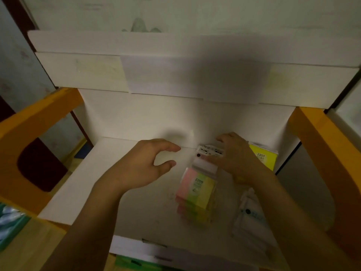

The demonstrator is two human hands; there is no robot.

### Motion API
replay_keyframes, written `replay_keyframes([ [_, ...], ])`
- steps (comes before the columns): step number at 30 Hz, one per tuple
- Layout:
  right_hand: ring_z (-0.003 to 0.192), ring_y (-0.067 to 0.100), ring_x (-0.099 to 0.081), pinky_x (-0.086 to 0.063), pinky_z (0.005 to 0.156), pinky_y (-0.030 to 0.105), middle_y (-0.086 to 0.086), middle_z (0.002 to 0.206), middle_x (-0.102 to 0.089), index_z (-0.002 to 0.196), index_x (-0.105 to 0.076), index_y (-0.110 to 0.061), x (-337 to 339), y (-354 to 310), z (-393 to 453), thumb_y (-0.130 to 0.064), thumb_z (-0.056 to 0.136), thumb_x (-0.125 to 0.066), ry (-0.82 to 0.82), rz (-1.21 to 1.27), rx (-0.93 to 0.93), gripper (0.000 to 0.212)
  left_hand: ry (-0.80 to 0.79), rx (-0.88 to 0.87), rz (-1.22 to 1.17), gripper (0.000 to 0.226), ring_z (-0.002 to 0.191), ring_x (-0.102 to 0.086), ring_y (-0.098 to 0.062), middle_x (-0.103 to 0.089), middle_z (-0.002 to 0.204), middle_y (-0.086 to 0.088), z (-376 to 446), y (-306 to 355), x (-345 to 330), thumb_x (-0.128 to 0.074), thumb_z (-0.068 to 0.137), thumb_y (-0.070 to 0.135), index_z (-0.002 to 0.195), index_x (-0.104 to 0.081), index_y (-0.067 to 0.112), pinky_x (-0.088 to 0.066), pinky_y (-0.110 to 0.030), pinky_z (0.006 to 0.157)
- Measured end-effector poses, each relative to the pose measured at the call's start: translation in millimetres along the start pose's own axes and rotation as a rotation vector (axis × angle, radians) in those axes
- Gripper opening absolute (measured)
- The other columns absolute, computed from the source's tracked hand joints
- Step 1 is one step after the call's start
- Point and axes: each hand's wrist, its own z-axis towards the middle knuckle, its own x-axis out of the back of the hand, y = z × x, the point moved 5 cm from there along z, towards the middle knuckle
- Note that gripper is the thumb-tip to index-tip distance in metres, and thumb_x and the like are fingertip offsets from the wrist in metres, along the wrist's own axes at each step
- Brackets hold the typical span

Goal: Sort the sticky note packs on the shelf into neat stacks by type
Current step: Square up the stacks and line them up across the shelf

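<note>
Right hand [237, 155] grips the light, slick film-wrapped pink-green-yellow sticky note pack [197, 189] by its header card, near the white shelf's [93, 178] back edge; left hand [145, 165] hovers released, holding nothing.

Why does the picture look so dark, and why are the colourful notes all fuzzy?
Head view: dim light, a soft shadow across the white shelf; the pink, green and yellow striped sticky note pack is smeared by motion blur; the plain yellow pack stays sharper; edges bend from the wide lens.
</note>
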Motion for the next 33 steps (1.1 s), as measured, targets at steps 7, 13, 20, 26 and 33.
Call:
replay_keyframes([
  [7, 0.115, 0.025, -0.053, -0.038, 0.094, 0.028, 0.009, 0.128, -0.053, 0.129, -0.057, -0.012, 7.7, -15.2, -1.2, -0.045, 0.080, -0.073, 0.075, 0.018, 0.012, 0.061, 0.030, 0.001, 0.020, 0.037, 0.116, -0.051, 0.007, -0.060, 0.130, 0.019, -11.2, -22.5, 4.6, -0.065, 0.094, 0.033, 0.131, -0.062, 0.032, -0.028, 0.006, 0.091],
  [13, 0.112, 0.024, -0.059, -0.037, 0.086, 0.022, 0.007, 0.127, -0.058, 0.125, -0.062, -0.013, -4.6, -45.6, 4.0, -0.040, 0.084, -0.069, 0.201, -0.015, -0.098, 0.049, -0.001, -0.058, 0.053, 0.042, 0.117, -0.049, 0.004, -0.055, 0.135, 0.016, -15.1, -79.2, 9.1, -0.060, 0.097, 0.035, 0.138, -0.055, 0.030, -0.031, 0.002, 0.096],
  [20, 0.107, 0.021, -0.061, -0.043, 0.089, 0.030, 0.007, 0.119, -0.063, 0.120, -0.064, -0.012, -2.1, -70.0, -16.7, -0.038, 0.087, -0.068, 0.294, 0.041, -0.231, 0.043, -0.150, -0.161, 0.062, 0.047, 0.129, -0.048, -0.006, -0.048, 0.145, 0.013, -15.4, -98.8, -2.3, -0.050, 0.100, 0.045, 0.145, -0.045, 0.032, -0.042, -0.030, 0.109],
  [26, 0.105, 0.020, -0.061, -0.038, 0.084, 0.022, 0.005, 0.115, -0.065, 0.118, -0.065, -0.014, 3.7, -66.7, -37.8, -0.044, 0.085, -0.068, 0.303, 0.032, -0.248, 0.044, -0.126, -0.232, -0.061, 0.043, 0.124, -0.051, -0.005, -0.055, 0.137, 0.012, -3.5, -69.6, -22.4, -0.054, 0.098, 0.041, 0.139, -0.052, 0.028, -0.043, -0.029, 0.107],
  [33, 0.106, 0.017, -0.059, -0.038, 0.082, 0.021, 0.001, 0.114, -0.062, 0.120, -0.063, -0.017, -4.5, -52.1, -77.7, -0.047, 0.083, -0.070, 0.311, 0.104, -0.317, 0.049, -0.106, -0.237, -0.141, 0.033, 0.107, -0.058, -0.002, -0.064, 0.121, 0.012, 15.5, -40.0, -49.0, -0.056, 0.098, 0.037, 0.128, -0.062, 0.025, -0.048, -0.024, 0.093],
])
